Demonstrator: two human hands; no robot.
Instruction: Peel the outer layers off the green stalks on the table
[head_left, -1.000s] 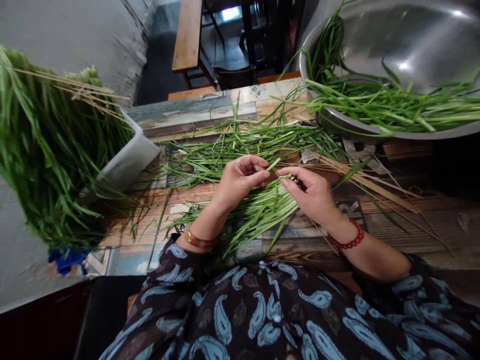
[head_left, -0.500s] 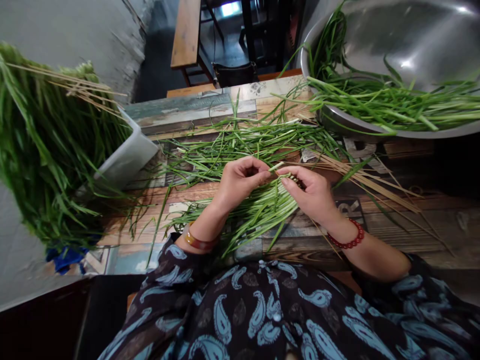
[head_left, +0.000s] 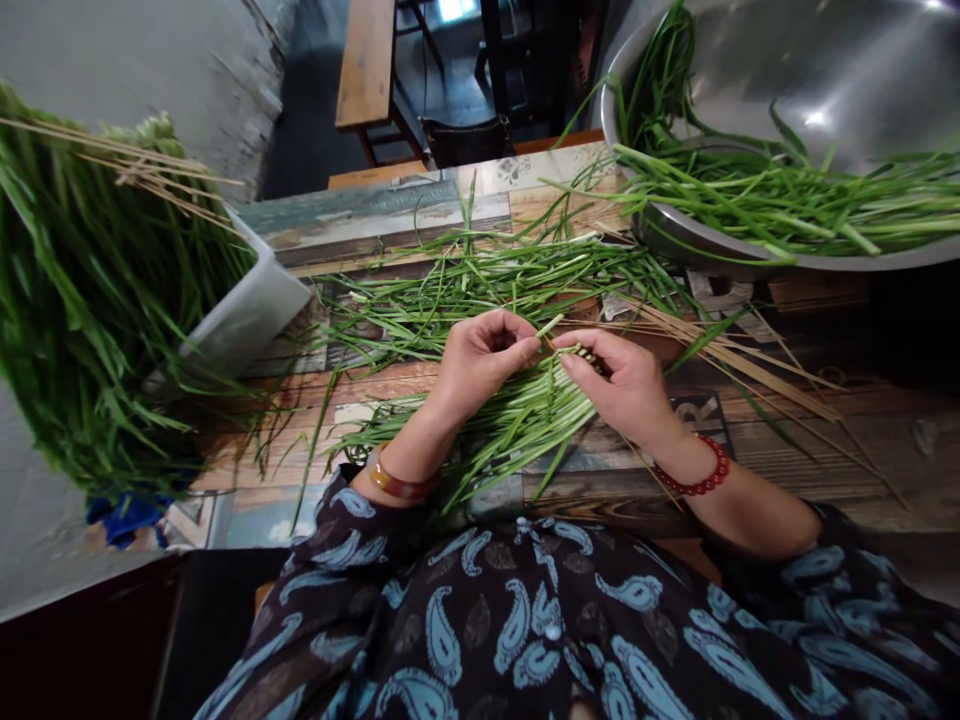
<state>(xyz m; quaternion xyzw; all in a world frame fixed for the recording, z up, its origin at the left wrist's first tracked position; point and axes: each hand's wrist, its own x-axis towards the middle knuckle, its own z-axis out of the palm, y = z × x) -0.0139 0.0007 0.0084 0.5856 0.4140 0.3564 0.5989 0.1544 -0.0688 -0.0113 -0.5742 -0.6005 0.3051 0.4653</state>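
Observation:
My left hand [head_left: 486,362] is closed, pinching one garlic chive stalk [head_left: 551,325] between thumb and forefinger. The stalk's pale cut end points up and right, close to the tip of a thin stick. My right hand [head_left: 624,385] is closed on the cut ends of a row of garlic chives [head_left: 517,430], which seem threaded side by side on a bamboo skewer mostly hidden by the fingers. Their green leaves fan out below my left wrist towards my body. Behind both hands lies a loose pile of chives [head_left: 480,290].
Bare bamboo skewers [head_left: 739,355] lie on the wood-patterned table [head_left: 817,460] at right. A large steel basin [head_left: 750,265] with chives stands at back right. On the left, a white tub [head_left: 277,300] is heaped with skewered chives [head_left: 97,300]. A blue cloth [head_left: 131,518] sits below them.
Both hands stay almost in place. The pinched stalk tilts slightly more upright against the stick tip, and the whole view has shifted a little.

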